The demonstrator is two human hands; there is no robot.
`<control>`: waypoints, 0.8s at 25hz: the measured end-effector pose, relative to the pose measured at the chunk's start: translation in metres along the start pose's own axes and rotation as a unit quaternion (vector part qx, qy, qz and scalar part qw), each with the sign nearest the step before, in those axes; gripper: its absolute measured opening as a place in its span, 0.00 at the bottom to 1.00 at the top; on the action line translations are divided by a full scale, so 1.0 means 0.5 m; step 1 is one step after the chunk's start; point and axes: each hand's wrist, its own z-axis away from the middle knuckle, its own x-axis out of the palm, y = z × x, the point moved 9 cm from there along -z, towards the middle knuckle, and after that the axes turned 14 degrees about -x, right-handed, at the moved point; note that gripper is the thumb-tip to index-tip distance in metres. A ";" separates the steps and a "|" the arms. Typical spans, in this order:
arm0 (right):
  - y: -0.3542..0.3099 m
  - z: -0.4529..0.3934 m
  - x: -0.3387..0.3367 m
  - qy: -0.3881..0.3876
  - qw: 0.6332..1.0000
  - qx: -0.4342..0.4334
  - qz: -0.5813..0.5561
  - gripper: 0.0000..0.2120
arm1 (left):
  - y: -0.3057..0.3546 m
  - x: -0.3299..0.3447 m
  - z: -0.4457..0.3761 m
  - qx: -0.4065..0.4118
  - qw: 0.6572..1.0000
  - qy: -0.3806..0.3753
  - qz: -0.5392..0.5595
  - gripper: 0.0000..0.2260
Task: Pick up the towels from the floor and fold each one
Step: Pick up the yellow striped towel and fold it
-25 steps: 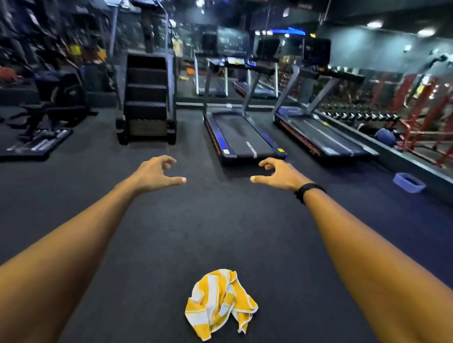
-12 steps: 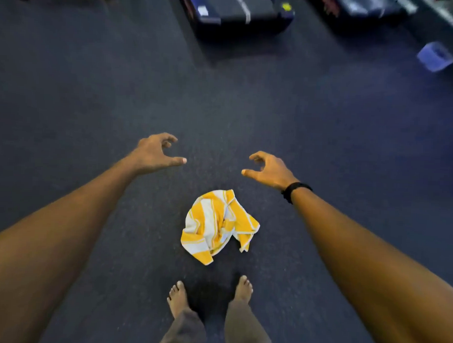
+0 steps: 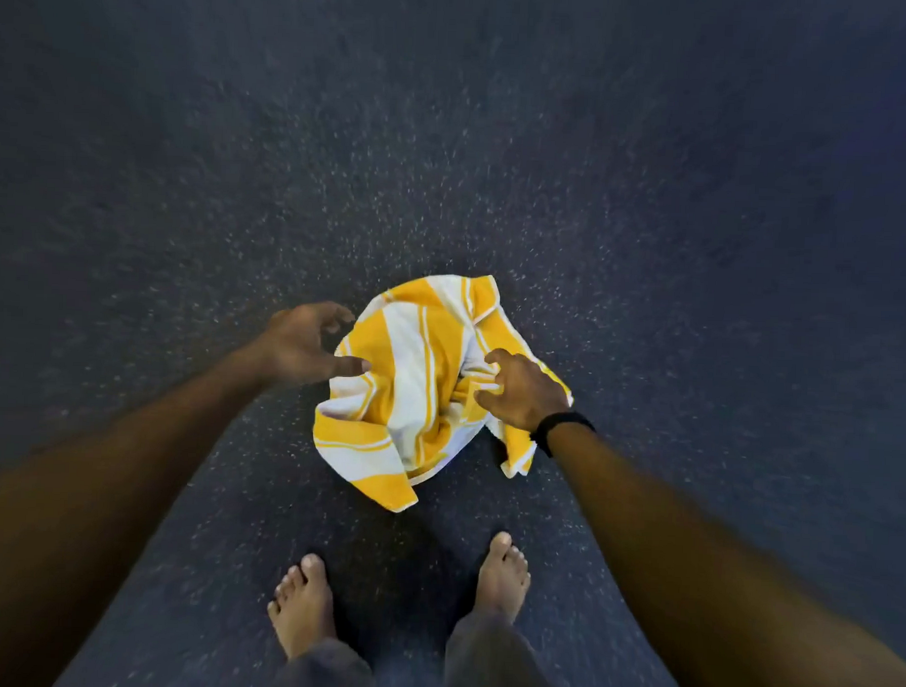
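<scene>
A crumpled yellow and white striped towel (image 3: 418, 388) lies on the dark speckled floor just in front of my bare feet. My left hand (image 3: 307, 346) hovers at the towel's left edge, fingers spread and curled, thumb touching the cloth, holding nothing. My right hand (image 3: 523, 392), with a black band on the wrist, is over the towel's right side, its fingertips curled down onto the folds. Whether it has pinched the cloth I cannot tell. The hand hides part of the towel's right side.
Dark speckled rubber floor (image 3: 448, 137) fills the whole view. My two bare feet (image 3: 303, 602) and grey trouser legs stand just behind the towel. No other towels or equipment show in this frame.
My view has tipped down from the treadmills to the floor. Both hands have dropped to the towel: the left now at its left edge, the right onto its right side.
</scene>
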 end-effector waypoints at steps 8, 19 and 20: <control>0.038 -0.099 0.087 0.019 0.988 -0.087 0.130 0.07 | -0.049 0.117 -0.109 -0.015 0.999 -0.029 -0.014 0.41; 0.039 -0.046 0.073 -0.052 0.967 -0.139 0.208 0.29 | 0.077 0.057 -0.076 0.052 0.998 0.008 -0.019 0.29; 0.055 -0.063 0.110 -0.069 0.960 -0.137 0.235 0.36 | 0.059 0.086 -0.100 0.053 0.998 0.007 -0.029 0.28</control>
